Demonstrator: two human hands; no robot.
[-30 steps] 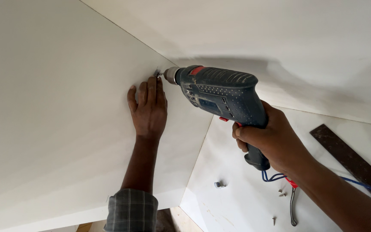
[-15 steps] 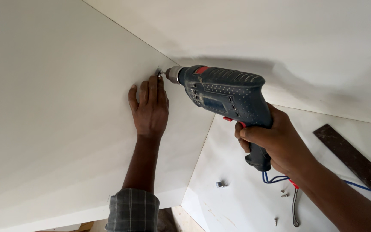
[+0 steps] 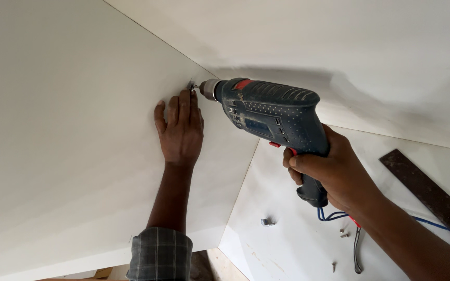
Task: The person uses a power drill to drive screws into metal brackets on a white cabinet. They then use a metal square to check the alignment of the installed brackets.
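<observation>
My right hand (image 3: 334, 174) grips the handle of a dark blue corded power drill (image 3: 269, 114). Its chuck and bit point left, into a small metal fitting (image 3: 191, 85) on the white side panel (image 3: 69, 135), near the joint with the back panel. My left hand (image 3: 179, 127) lies flat on that side panel just below the fitting, fingers together and fingertips touching beside it. The drill's blue cord (image 3: 334, 214) hangs down from the handle.
A white bottom panel (image 3: 298, 244) carries a small metal fitting (image 3: 267, 221), loose screws (image 3: 344, 234), and a pair of pliers (image 3: 358, 252). A dark wooden strip (image 3: 428, 192) lies at the right. A white back panel (image 3: 350, 47) closes the corner.
The view has shifted slightly; drill and both hands sit a little lower and to the right in the picture. The drill stays pressed at the same fitting.
</observation>
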